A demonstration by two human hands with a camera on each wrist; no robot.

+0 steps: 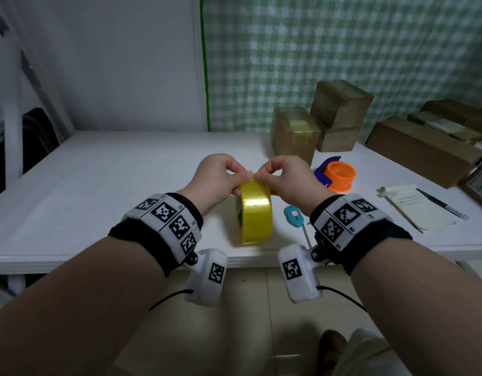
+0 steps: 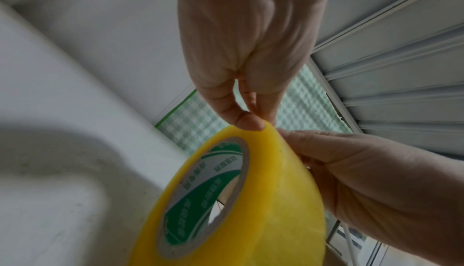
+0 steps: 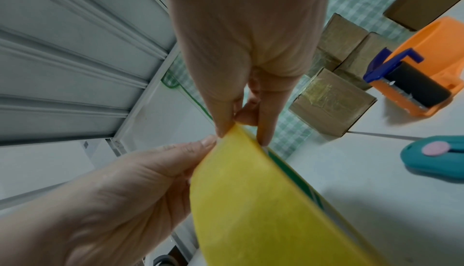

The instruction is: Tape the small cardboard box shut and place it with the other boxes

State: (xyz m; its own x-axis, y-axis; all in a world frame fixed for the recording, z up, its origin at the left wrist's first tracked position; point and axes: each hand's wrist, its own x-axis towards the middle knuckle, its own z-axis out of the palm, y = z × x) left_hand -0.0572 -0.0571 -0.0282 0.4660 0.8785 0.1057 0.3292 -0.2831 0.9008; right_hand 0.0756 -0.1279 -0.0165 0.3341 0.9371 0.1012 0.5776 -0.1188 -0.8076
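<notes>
A yellow tape roll (image 1: pixel 256 213) stands on edge near the front of the white table (image 1: pixel 112 185). My left hand (image 1: pixel 240 184) and right hand (image 1: pixel 261 178) both pinch the top of its outer wrap, fingertips almost meeting. In the left wrist view my left thumb and finger (image 2: pixel 251 120) nip the tape roll (image 2: pixel 276 210) at its top edge. In the right wrist view my right hand (image 3: pixel 241 131) pinches the same spot on the tape roll (image 3: pixel 251 200). A small cardboard box (image 1: pixel 294 134) with a yellow tape strip stands behind, beside two stacked boxes (image 1: pixel 340 109).
An orange and blue tape dispenser (image 1: pixel 339 176) sits right of my hands. A teal utility knife (image 1: pixel 294 215) lies by my right wrist. A notepad (image 1: pixel 416 210) and pen (image 1: pixel 443 204) lie at the right, and long cardboard boxes (image 1: pixel 424 150) line the far right.
</notes>
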